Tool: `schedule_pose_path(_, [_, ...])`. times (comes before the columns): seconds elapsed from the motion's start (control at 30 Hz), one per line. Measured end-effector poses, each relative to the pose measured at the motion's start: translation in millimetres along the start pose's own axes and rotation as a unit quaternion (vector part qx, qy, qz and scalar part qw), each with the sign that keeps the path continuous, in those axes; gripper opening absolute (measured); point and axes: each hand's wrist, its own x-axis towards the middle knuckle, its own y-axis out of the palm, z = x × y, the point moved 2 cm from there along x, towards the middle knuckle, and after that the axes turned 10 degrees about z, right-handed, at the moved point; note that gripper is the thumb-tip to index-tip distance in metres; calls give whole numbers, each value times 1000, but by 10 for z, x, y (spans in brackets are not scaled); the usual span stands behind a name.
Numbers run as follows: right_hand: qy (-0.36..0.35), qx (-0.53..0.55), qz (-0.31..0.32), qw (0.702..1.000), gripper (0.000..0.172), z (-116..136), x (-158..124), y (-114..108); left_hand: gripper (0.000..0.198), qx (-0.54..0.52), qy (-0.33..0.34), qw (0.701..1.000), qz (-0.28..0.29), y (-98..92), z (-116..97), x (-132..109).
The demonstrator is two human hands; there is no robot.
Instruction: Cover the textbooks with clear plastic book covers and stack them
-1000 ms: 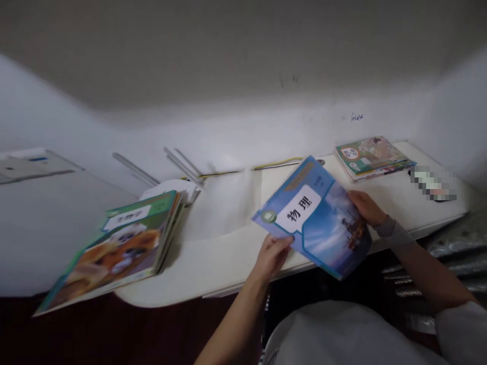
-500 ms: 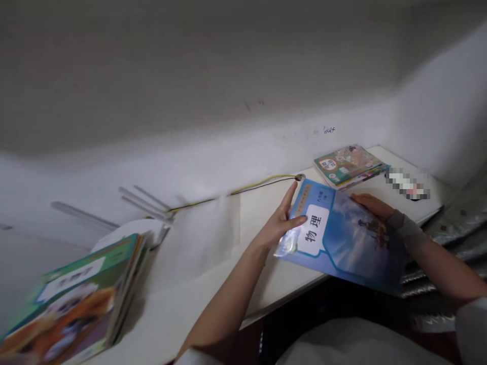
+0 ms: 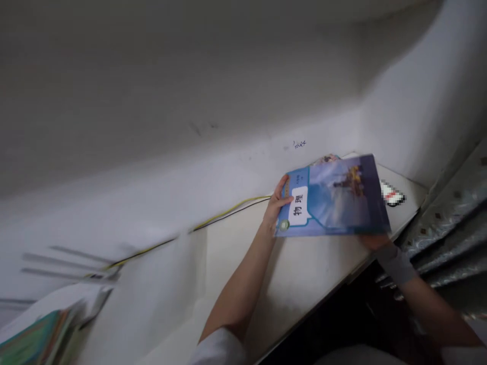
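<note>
A blue physics textbook (image 3: 331, 197) with a ship-like picture on its cover is held up over the white desk, cover facing me. My left hand (image 3: 276, 203) grips its left edge, thumb on the cover near the white title label. At the book's lower right edge is my right hand (image 3: 373, 241), its fingers hidden beneath the book. Behind the book, most of a small book stack (image 3: 329, 159) is covered, with only its top edge showing.
A book pile (image 3: 32, 337) stands at the lower left beside a white router-like device (image 3: 93, 299). Yellow and black cables (image 3: 228, 210) run along the wall. A pixelated object (image 3: 393, 193) lies on the desk (image 3: 304, 276) at right, near shiny curtains (image 3: 449, 228).
The textbook has been raised and turned flatter, now covering much of the small stack. My right hand has gone from the book's upper edge to beneath its lower edge. The view has shifted right.
</note>
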Motion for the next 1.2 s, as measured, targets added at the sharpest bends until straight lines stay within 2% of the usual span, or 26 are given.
schedule_pose_path(0.07, [10,96,-49,994,50,-12,18,121,85,-25,11,999,-34,-70,133,319])
schedule_pose_path(0.1, [20,197,-79,977,48,-13,35,163,85,-36,10,998,-51,-98,198,476])
schedule_pose_path(0.13, [36,330,-100,938,43,-13,52,197,85,-42,6,997,-68,-124,261,624])
schedule_pose_path(0.17, [57,448,-109,886,36,-7,68,225,86,-43,1,996,-84,-149,320,760])
schedule_pose_path(0.23, [97,614,-94,778,27,23,91,260,87,-12,-10,993,-117,-200,427,979])
schedule_pose_path(0.27, [110,642,-76,754,26,43,97,264,88,20,-19,991,-131,-228,475,1061])
schedule_pose_path(0.3, [117,653,-61,746,25,62,100,264,88,57,-29,988,-142,-257,520,1126])
schedule_pose_path(0.4, [116,638,-26,761,26,96,98,272,88,144,-57,974,-165,-338,649,1237])
schedule_pose_path(0.5, [120,569,1,814,27,108,87,303,87,193,-56,960,-194,-383,751,1283])
schedule_pose_path(0.6, [124,497,14,859,29,113,70,331,85,261,-45,933,-242,-376,807,1299])
schedule_pose_path(0.77, [135,450,26,882,32,111,38,351,75,358,-30,878,-316,-267,844,1246])
schedule_pose_path(0.9, [135,424,17,895,36,126,29,309,66,404,-7,846,-349,-155,830,1131])
schedule_pose_path(1.0, [125,400,3,908,39,136,18,265,55,435,24,834,-339,-146,681,944])
schedule_pose_path(1.07, [117,378,-6,919,40,133,0,244,46,463,45,829,-311,-221,480,717])
schedule_pose_path(1.13, [108,349,-5,931,41,122,-24,241,38,491,64,821,-283,-382,210,372])
schedule_pose_path(1.2, [101,321,5,942,41,99,-48,256,35,543,65,795,-264,-626,-95,-107])
